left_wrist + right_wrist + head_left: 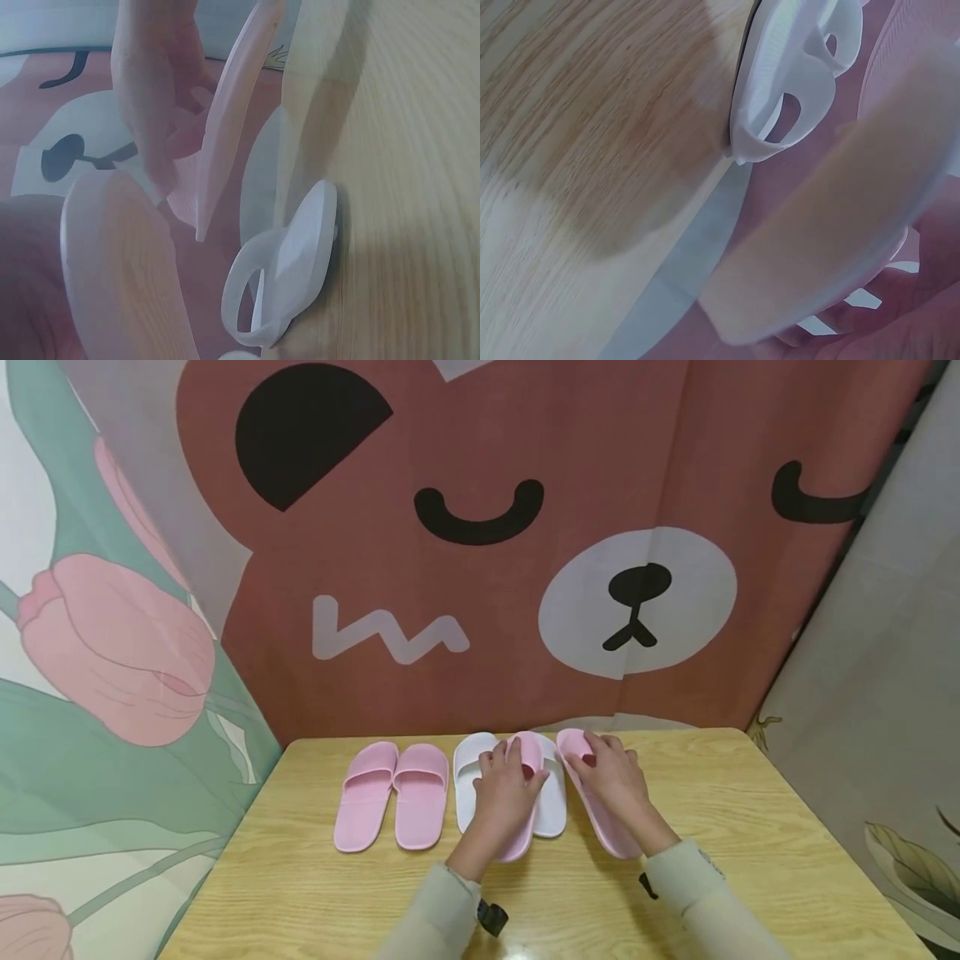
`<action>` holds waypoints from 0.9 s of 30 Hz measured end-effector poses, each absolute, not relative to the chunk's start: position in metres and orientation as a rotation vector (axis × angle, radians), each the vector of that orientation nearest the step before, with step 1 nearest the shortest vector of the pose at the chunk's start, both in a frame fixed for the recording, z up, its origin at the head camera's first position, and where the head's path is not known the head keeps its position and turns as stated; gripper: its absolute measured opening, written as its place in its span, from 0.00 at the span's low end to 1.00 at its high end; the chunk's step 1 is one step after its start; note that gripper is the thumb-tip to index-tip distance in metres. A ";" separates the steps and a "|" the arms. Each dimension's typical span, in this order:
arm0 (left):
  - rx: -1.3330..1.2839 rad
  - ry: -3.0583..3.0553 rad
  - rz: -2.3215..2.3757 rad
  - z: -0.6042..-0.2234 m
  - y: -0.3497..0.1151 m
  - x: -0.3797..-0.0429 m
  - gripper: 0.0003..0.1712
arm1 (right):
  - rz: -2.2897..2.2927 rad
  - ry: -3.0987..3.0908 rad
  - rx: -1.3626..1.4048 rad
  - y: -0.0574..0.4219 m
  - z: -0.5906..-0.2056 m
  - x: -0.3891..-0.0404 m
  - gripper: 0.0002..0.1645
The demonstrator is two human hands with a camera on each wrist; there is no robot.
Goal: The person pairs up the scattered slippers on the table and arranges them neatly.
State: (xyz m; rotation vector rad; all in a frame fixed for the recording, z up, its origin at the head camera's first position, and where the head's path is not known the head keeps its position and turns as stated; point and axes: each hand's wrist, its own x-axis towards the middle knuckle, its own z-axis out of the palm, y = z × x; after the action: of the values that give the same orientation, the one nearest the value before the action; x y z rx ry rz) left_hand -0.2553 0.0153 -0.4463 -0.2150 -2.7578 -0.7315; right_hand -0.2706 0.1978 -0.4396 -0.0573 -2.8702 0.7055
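Note:
My left hand (pixel 504 789) grips a pink slipper (pixel 529 748) by its strap, above a pair of white slippers. On the right, my right hand (pixel 617 781) holds another pink slipper (pixel 573 743), tilted, with its heel towards me. Both wrist views show these slippers raised off the table; the sole of the left-hand slipper (pixel 120 262) and that of the right-hand slipper (pixel 817 225) are visible. Partly hidden in the head view, the left white slipper (pixel 467 777) and right white slipper (pixel 556 802) lie side by side on the wood.
To the left, a pair of pink slippers, the left one (pixel 363 814) and the right one (pixel 421 814), lies toes away from me on the wooden table (pixel 300 893). A bear-print curtain (pixel 480 577) hangs behind the table's far edge, with patterned curtains at both sides.

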 end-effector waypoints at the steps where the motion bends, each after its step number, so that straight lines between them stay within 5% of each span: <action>1: -0.218 -2.756 -0.734 -0.447 0.017 -0.256 0.42 | 0.704 -2.868 -0.056 0.199 -0.439 -0.271 0.41; 27: -0.194 -2.743 -0.660 -0.448 0.069 -0.267 0.42 | 0.741 -2.904 -0.180 0.219 -0.441 -0.274 0.44</action>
State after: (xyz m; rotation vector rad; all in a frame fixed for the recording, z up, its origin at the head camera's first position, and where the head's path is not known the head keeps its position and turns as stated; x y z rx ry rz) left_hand -0.2670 0.0691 -0.4482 -0.1942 -2.7431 -0.6603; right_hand -0.2744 0.2193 -0.4415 -0.1796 -2.9038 0.7406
